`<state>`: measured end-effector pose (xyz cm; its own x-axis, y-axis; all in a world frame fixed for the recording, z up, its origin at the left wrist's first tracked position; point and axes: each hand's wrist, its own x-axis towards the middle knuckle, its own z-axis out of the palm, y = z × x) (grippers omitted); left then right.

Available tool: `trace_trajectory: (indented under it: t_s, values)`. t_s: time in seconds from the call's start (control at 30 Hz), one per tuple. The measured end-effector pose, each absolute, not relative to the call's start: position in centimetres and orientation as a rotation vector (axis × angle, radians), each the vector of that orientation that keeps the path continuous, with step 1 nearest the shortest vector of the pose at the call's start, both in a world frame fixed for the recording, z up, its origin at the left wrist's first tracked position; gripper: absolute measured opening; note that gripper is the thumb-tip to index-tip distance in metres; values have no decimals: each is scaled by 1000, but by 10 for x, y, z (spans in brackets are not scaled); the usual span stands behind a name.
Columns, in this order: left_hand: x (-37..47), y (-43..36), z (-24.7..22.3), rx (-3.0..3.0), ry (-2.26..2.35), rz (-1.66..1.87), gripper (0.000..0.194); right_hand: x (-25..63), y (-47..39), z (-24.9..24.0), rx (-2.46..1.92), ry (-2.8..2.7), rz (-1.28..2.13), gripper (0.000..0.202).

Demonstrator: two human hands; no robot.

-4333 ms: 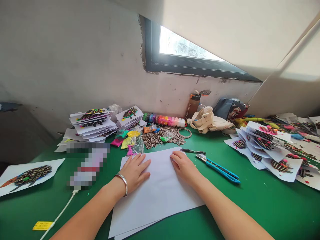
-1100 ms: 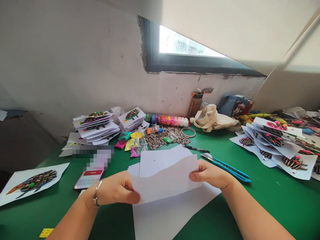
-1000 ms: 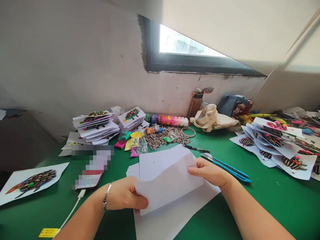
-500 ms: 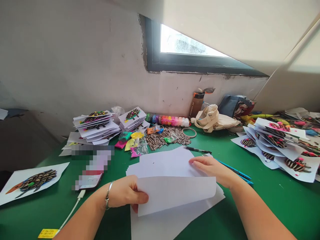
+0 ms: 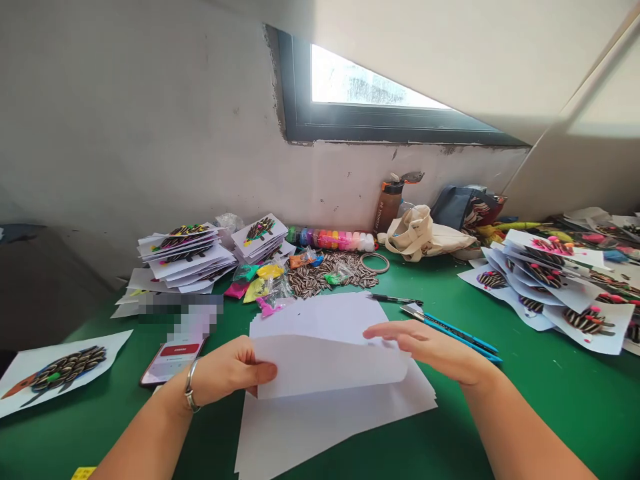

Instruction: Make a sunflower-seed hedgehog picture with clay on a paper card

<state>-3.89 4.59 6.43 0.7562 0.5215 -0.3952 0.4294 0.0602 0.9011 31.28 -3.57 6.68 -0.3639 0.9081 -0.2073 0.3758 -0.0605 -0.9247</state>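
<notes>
A sheet of white paper [image 5: 325,367] is bent up toward me over a stack of white paper [image 5: 345,427] on the green table. At its left edge my left hand [image 5: 233,373], with a silver bangle at the wrist, pinches the sheet between thumb and fingers. My right hand [image 5: 425,343] is open, its fingers stretched out over the sheet's right end. Whether those fingertips touch the paper I cannot tell. Beyond the stack lie a black pen [image 5: 397,299] and, to the right, a blue cutter knife [image 5: 450,330].
Sunflower seeds [image 5: 325,270], a tape roll [image 5: 375,263] and small bags of coloured clay [image 5: 260,288] lie behind the paper. Stacks of seed-decorated cards stand left [image 5: 185,257] and right [image 5: 545,280]. A phone [image 5: 173,363] lies left; a brown bottle [image 5: 389,207] stands by the wall.
My right hand has come inward and nearer over the bent sheet, its fingers stretched. My left hand still pinches the sheet, which sits slightly higher and further left in view.
</notes>
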Motion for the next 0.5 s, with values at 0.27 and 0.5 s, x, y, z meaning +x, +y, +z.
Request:
trace_trajectory:
  t_s: [0.27, 0.5]
  values:
    - [-23, 37, 64, 1421, 875, 62, 37, 313, -34, 65, -1122, -1641, 1697, 44]
    - [-32, 42, 57, 1501, 893, -3, 45, 290, -15, 32, -1396, -1277, 1539, 38]
